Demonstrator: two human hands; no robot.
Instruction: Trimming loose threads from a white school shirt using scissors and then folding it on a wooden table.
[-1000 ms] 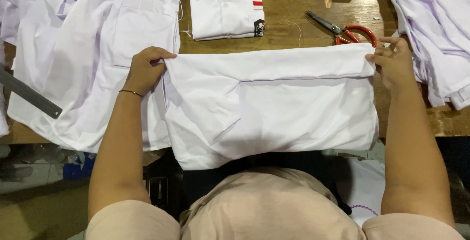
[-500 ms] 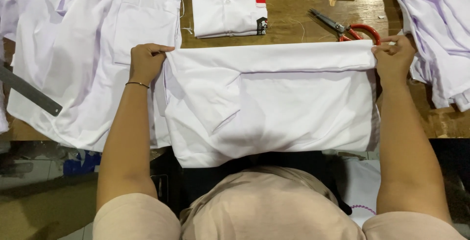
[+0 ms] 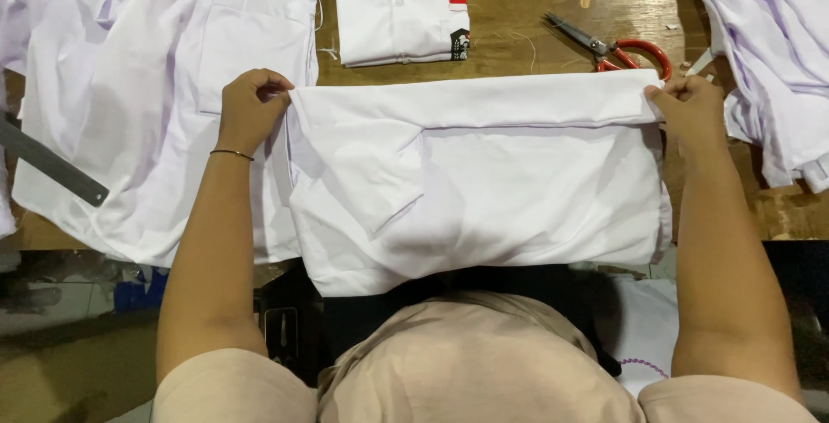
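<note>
White shirt (image 3: 484,186) lies on wooden surface (image 3: 518,9), far edge folded over. Left hand (image 3: 250,108) and right hand (image 3: 686,112) pinch fold's ends, fingers pressed together, likely keeping crease taut. Scissors (image 3: 617,47) just beyond fold. Folded shirt (image 3: 397,9) farther. Loose shirts (image 3: 155,86) left. Metal ruler (image 3: 47,164) at far left.

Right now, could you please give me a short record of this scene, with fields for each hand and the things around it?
left hand: pinches the left end of the white shirt's folded top edge
right hand: pinches the right end of the same fold
white shirt: spread flat over the near edge of the wooden table
scissors: red handles, lying just beyond the fold, near the right hand
folded shirt: farther back, centre
loose white shirts: spread at left
metal ruler: far left
bracelet: on left wrist
</note>
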